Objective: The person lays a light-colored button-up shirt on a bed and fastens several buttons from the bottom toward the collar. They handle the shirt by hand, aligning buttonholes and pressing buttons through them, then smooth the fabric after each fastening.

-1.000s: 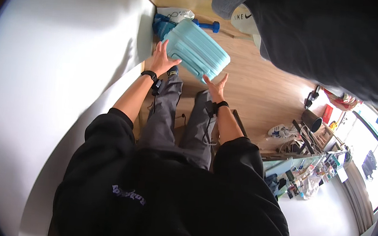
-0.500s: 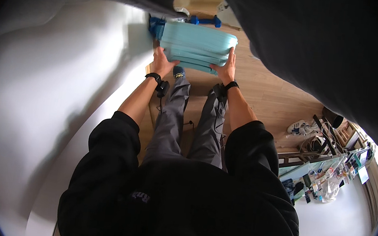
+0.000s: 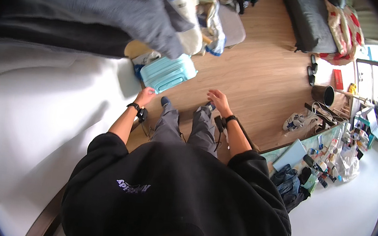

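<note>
A light turquoise hard-shell suitcase [image 3: 168, 72] with ribbed sides rests on the wooden floor ahead of my feet, beside the white wall. My left hand [image 3: 145, 96] is by its near left corner, fingers loosely bent and not gripping it; whether the fingertips touch the shell I cannot tell. To the right of the suitcase and apart from it, my right hand [image 3: 219, 101] hangs in the air above my right foot, fingers spread and holding nothing. Each wrist carries a black strap with a small dark device.
Dark grey hanging cloth [image 3: 103, 12] covers the upper left. A cloth-draped chair [image 3: 231, 25] stands beyond the suitcase. At right are a dark bin [image 3: 322, 94], white shoes [image 3: 293, 122], black slippers [image 3: 312, 70] and a cluttered table [image 3: 282, 151]. A grey couch [image 3: 309, 22] lies farther off.
Both hands have let go of the suitcase and drawn apart, the right one moving well clear. The suitcase now sits turned at an angle. The head view has shifted, showing more room.
</note>
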Demonstrator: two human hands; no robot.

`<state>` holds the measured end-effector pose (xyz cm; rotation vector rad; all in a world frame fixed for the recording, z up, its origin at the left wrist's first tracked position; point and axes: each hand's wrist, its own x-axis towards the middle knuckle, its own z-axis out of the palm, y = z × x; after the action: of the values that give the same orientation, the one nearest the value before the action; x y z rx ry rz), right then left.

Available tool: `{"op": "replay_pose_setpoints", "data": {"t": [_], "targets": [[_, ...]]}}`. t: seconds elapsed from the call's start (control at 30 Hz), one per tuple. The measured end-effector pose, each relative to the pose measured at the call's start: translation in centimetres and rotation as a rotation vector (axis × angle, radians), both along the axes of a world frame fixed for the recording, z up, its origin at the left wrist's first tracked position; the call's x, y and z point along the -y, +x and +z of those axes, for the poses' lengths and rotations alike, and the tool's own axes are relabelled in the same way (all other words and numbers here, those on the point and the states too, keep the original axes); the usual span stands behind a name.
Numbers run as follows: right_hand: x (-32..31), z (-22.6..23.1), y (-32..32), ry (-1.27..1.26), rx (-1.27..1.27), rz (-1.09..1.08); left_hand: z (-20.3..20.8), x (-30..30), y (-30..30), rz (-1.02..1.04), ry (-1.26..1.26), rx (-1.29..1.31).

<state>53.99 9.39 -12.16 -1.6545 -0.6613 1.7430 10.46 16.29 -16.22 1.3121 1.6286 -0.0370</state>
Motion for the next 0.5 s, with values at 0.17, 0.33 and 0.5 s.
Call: {"op": "replay_pose_setpoints", "data": {"t": [0.17,0.33,0.5], "targets": [[7.2,5.3,14.3,0.038,0.077,-0.259,7.7,-1.3,7.3,-0.161,-0.022,0.078],[14.7,8.4,24.9,0.066,0.242,-0.576,11.3,-5.6,12.9,-0.442,0.082,-0.055],[14.9,9.5,30.4,0.047,0.278,-0.707,13.3,-11.1,21.7,-0.37,0.301,0.056]]}}
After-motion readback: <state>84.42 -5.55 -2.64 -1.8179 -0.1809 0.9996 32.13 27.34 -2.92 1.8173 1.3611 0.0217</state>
